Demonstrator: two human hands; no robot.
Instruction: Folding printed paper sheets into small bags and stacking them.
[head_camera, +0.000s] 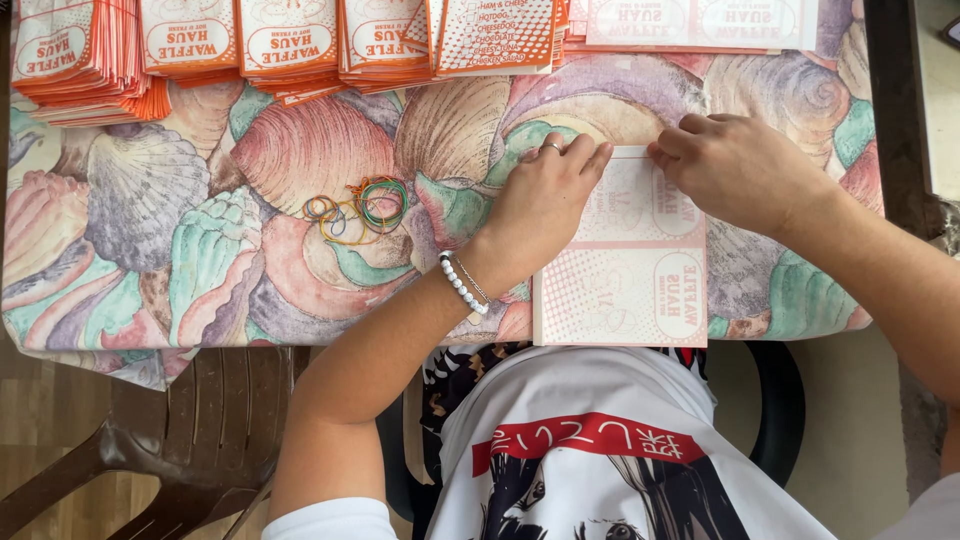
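We press our left hand (545, 200) flat on the pale pink-printed paper sheet (625, 260) at the shell-patterned tablecloth's (200, 250) near edge, steadying it; right hand (735, 165) fingers curl, pinching its top edge

From up here I see my left hand (540, 205) wears a silver ring on one finger, with a white bead bracelet and a thin chain at the wrist. My right hand (735, 165) is bare. I wear a white short-sleeved T-shirt with a red band and dark graphic.
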